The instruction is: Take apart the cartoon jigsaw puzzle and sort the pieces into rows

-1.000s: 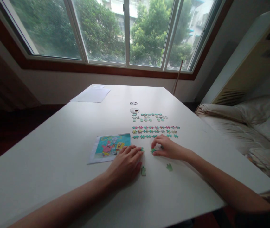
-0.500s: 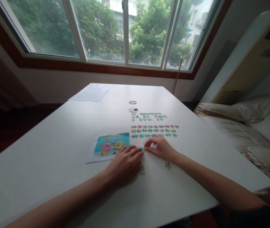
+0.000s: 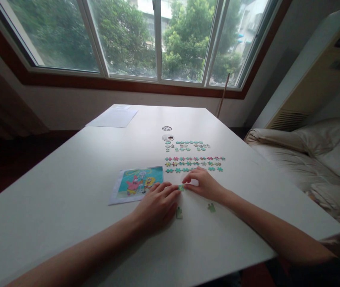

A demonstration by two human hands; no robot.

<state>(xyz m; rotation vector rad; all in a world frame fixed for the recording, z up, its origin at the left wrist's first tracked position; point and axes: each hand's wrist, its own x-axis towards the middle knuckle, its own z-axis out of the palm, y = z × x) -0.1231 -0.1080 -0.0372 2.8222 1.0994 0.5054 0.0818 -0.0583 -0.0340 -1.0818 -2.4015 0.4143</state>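
Observation:
My left hand [image 3: 157,206] lies flat on the white table [image 3: 68,207], fingers stretched toward a small green puzzle piece [image 3: 181,187]. My right hand [image 3: 203,184] pinches that piece from the right, fingertips pressed together on it. Both hands meet at the piece, just right of a cartoon picture card [image 3: 137,184]. Two loose green pieces lie near my hands, one [image 3: 178,213] by my left thumb and one [image 3: 211,207] under my right wrist.
Rows of sorted puzzle pieces [image 3: 194,164] lie beyond my right hand, with more [image 3: 188,146] further back. Two round cable holes [image 3: 168,137] and a sheet of paper [image 3: 113,117] sit at the far end. A cream sofa [image 3: 316,159] stands to the right.
My right hand slid left with the green piece until it met my left fingertips. My left hand stayed in place.

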